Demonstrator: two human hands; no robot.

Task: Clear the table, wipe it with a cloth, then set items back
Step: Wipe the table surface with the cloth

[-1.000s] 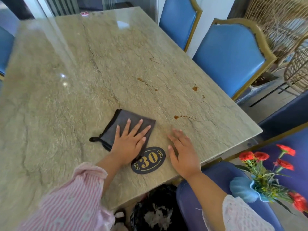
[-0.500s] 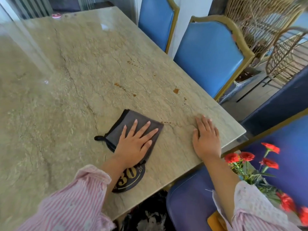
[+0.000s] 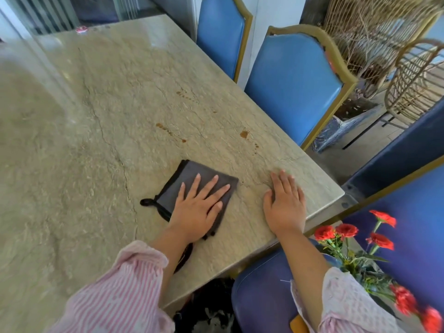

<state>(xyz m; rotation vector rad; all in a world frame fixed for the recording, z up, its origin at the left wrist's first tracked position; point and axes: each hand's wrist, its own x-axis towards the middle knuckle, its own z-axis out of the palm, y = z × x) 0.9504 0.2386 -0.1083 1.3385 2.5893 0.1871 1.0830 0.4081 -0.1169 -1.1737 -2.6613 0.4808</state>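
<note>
A folded grey cloth (image 3: 192, 175) with a black edge and loop lies on the marble table (image 3: 96, 140) near its front right corner. My left hand (image 3: 198, 209) presses flat on the cloth with straight, spread fingers. My right hand (image 3: 284, 203) rests flat on the bare tabletop to the right of the cloth, close to the table's edge. Brown stains (image 3: 243, 134) mark the surface beyond the cloth. A dark oval number plate (image 3: 183, 257) peeks out under my left forearm, mostly hidden.
Two blue chairs (image 3: 293, 87) stand along the table's right side. A vase of red flowers (image 3: 346, 233) sits on a dark blue seat (image 3: 262, 289) at the lower right. Wicker chairs (image 3: 418, 78) stand further right. A small red-and-white object (image 3: 81, 29) lies at the table's far end.
My left hand has slid the cloth away from me and to the right, toward the stains. My right hand has shifted right, nearer the table's corner. The number plate is now covered by my forearm.
</note>
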